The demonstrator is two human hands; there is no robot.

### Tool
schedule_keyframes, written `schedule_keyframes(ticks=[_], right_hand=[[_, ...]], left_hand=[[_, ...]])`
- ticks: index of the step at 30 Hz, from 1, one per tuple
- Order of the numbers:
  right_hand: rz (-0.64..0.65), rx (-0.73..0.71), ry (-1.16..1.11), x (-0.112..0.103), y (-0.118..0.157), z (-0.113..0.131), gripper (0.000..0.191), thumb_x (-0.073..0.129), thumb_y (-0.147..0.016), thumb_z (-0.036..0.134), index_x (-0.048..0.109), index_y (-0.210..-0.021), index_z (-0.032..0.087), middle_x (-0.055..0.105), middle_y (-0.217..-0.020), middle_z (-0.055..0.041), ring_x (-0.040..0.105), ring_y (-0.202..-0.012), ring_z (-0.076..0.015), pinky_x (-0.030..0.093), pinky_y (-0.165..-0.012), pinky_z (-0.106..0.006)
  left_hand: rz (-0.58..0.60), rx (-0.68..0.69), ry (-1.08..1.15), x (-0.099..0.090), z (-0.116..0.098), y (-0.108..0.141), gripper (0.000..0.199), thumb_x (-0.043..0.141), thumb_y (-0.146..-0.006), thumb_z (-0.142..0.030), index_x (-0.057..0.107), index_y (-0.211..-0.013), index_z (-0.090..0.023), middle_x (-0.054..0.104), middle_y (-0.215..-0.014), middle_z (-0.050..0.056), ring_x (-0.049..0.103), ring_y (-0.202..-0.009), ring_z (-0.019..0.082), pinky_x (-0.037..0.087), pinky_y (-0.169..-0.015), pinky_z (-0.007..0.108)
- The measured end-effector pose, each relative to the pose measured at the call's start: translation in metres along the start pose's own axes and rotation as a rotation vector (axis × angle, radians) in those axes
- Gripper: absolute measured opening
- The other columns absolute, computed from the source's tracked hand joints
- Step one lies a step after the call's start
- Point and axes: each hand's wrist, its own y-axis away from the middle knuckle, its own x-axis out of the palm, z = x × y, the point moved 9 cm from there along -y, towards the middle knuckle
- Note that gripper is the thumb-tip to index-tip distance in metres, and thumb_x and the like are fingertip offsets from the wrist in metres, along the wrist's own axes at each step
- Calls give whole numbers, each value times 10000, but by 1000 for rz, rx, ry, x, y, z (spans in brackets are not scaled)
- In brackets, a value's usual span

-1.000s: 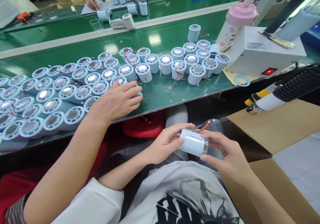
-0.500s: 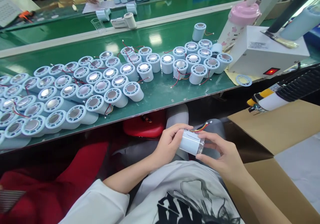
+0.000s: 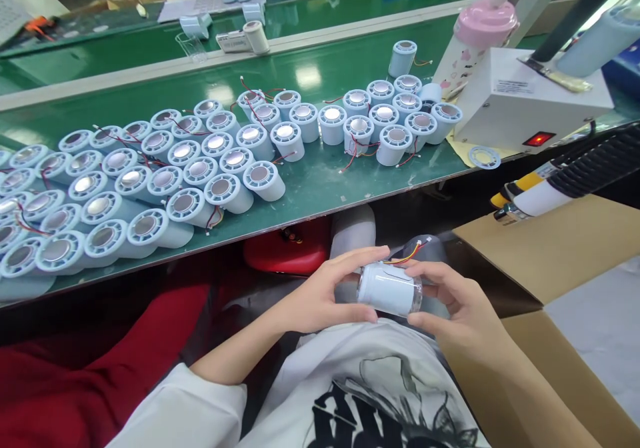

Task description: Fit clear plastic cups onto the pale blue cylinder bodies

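A light blue cylinder (image 3: 389, 290) lies on its side between my two hands, just above my lap. Clear plastic film wraps it and sticks out at its right end. Thin red, yellow and dark wires (image 3: 413, 255) with small white connectors rise from its upper side. My left hand (image 3: 333, 295) spans the left end, fingers over the top and thumb along the lower edge. With fingertips above and thumb below, my right hand (image 3: 455, 308) grips the right end. Contact under the left fingers is partly hidden.
Rows of similar light blue cylinders (image 3: 145, 227) with wires stand on the green bench (image 3: 320, 188). At right are a white machine (image 3: 530, 105) with a lit red switch, a pink-lidded bottle (image 3: 475, 38), a blue ring (image 3: 484, 157) and an open cardboard box (image 3: 530, 255). A red stool (image 3: 287, 248) sits below.
My left hand has opened wider around its end of the cylinder. The cylinder has shifted slightly right and turned more level, with my right hand following. The co-worker's hand across the bench has left view.
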Motion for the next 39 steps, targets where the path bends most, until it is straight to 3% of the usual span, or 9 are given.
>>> schedule_keyframes(ticks=[4, 14, 25, 32, 39], right_hand=[[20, 10, -24, 1, 0, 1, 463, 763, -795, 206, 580, -1187, 369, 626, -1208, 26, 578, -1143, -159, 515, -966, -232], [58, 147, -177, 5, -2, -5, 385, 733, -832, 276, 581, -1181, 335, 626, -1168, -7, 600, -1033, -161, 535, -847, -229], [2, 311, -418, 12, -3, -18, 292, 724, -827, 395, 604, -1052, 254, 675, -907, 10, 629, -767, -108, 526, -652, -172], [25, 514, -489, 22, 1, -39, 424, 620, -838, 583, 509, -989, 203, 674, -697, 9, 664, -541, -149, 550, -551, -255], [62, 617, -580, 35, 2, -36, 503, 585, -804, 679, 497, -892, 192, 663, -546, 9, 640, -451, -134, 486, -435, -176]], left_hand=[[-3, 51, -108, -1, -4, 1, 813, 833, -668, -167, 489, -1391, -310, 513, -1434, 80, 500, -1309, 266, 443, -1063, 359], [40, 150, -211, 0, -9, 2, 839, 839, -668, -201, 464, -1407, -329, 501, -1452, 78, 462, -1346, 276, 414, -1092, 389], [66, 212, -272, 3, -16, 1, 850, 843, -652, -155, 473, -1395, -339, 499, -1455, 73, 469, -1341, 254, 362, -1132, 402], [80, 203, -259, 4, -14, 2, 856, 842, -654, -158, 465, -1400, -343, 487, -1464, 76, 474, -1336, 261, 380, -1118, 409], [101, 207, -290, 5, -13, 2, 864, 844, -645, -139, 468, -1400, -329, 463, -1483, 80, 469, -1340, 254, 357, -1134, 393]])
